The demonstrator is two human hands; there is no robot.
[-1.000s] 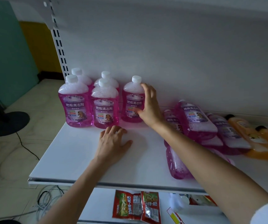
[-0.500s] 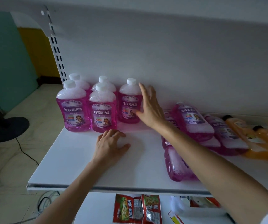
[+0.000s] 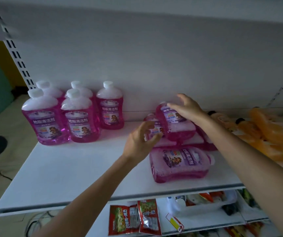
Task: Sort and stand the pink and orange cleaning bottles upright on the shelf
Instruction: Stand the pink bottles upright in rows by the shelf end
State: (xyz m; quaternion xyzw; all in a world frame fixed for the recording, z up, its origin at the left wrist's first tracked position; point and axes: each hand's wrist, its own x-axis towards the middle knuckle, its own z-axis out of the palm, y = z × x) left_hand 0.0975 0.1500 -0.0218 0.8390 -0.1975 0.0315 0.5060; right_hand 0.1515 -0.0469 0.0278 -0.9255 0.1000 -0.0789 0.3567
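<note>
the white shelf [image 3: 69, 171] runs across the middle of the frame. at centre left, five upright pink bottles [image 3: 79, 120] stand close together against the back panel: two in front, two behind them and one alone just to their right, all with white caps on top.

right of centre is a heap of lying pink bottles [image 3: 193, 139]. the top pink bottle [image 3: 176, 127] rests tilted on the heap, its neck toward the back panel. the right hand [image 3: 187, 108] is spread over that bottle's upper end, fingers fairly straight and apart with nothing gripped (whether the palm actually touches the bottle cannot be told). the left hand [image 3: 140, 141] is just left of the heap, its fingers loosely curved toward the bottles. it is blurred, and it shows no hold on anything. whether the fingertips touch a bottle cannot be told.

in front of the heap, one front pink bottle [image 3: 180, 163] lies on its side near the shelf's edge, cap pointing right.

at the right edge of the frame, orange bottles [image 3: 270, 130] lie in a pile, touching one another.

at the bottom centre, snack packets [image 3: 134, 218] sit on a lower shelf. a slotted post [image 3: 16, 55] rises at upper left.
</note>
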